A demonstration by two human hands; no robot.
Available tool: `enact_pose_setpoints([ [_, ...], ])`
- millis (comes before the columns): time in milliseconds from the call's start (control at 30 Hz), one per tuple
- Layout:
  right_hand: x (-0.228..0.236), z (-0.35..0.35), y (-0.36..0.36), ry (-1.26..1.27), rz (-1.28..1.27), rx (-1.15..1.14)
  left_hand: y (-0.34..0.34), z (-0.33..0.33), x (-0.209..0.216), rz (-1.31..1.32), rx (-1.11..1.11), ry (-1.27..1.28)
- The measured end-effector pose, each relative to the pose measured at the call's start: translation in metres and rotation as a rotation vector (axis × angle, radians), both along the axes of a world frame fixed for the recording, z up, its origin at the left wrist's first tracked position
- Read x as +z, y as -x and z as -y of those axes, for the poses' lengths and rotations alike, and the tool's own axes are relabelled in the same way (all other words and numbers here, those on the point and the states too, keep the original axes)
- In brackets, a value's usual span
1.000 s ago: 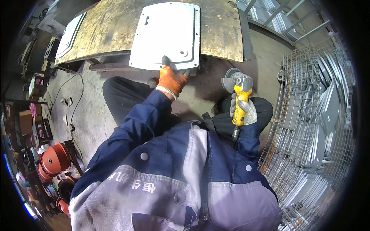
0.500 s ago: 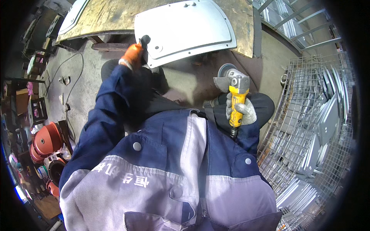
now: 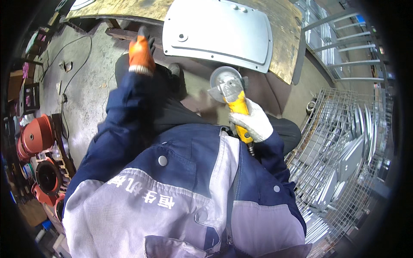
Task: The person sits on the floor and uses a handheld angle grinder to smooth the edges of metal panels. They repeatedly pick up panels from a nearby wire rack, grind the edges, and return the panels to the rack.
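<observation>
Here, a white panel (image 3: 215, 32) is lying on a wooden bench (image 3: 286, 43), partly overhanging its near edge. In front of that edge, left of the panel, the gloved left hand (image 3: 141, 53) is holding nothing, its fingers reaching forward. The gloved right hand (image 3: 256, 122) is clamping around the body of a yellow grinder (image 3: 237, 105), whose disc is sitting before the bench, seemingly clear of the panel.

The panel is looking stiff, smooth and perhaps slippery, wide enough to be awkward; its rim is offering the best hold. The grinder is probably feeling dense and head-heavy, so its body is the place for gripping.

Near the bench's right end, a wire cage (image 3: 333, 92) is holding grey plates (image 3: 350, 159), many leaning on edge. Beyond that end, a barred metal frame (image 3: 355, 63) is standing beside more flat pieces (image 3: 320, 32).
</observation>
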State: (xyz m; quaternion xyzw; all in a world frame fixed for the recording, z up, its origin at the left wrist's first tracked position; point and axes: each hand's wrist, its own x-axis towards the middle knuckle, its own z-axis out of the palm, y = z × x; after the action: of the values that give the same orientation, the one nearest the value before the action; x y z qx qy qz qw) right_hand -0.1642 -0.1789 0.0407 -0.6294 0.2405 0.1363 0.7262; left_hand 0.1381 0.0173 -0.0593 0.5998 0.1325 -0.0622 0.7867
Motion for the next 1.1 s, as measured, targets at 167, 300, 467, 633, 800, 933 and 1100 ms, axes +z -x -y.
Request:
enact_pose_setpoints([
  [167, 0.004, -0.017, -0.071, -0.006, 0.022, 0.092, 0.114, -0.044, 0.027, -0.005, -0.555, 0.230],
  [300, -0.009, -0.031, -0.118, 0.040, 0.040, 0.126, 0.150, -0.034, 0.036, -0.550, -0.803, 0.707],
  [467, -0.033, -0.045, -0.142, 0.128, 0.069, 0.148, 0.147, -0.019, 0.051, -0.294, -0.807, 0.785],
  [633, -0.042, -0.049, -0.146, 0.197, 0.142, 0.227, 0.145, -0.024, 0.066, -0.115, -0.838, 0.303],
  [800, -0.039, -0.042, -0.140, 0.440, 0.196, 0.246, 0.145, -0.022, 0.064, 0.067, -0.954, 0.013],
  [933, -0.035, -0.025, -0.123, 0.273, 0.189, 0.185, 0.150, -0.010, 0.054, -0.083, -0.977, 0.280],
  [1100, -0.032, -0.003, -0.099, 0.273, 0.088, 0.159, 0.158, 0.011, 0.044, -0.064, -0.942, 0.381],
])
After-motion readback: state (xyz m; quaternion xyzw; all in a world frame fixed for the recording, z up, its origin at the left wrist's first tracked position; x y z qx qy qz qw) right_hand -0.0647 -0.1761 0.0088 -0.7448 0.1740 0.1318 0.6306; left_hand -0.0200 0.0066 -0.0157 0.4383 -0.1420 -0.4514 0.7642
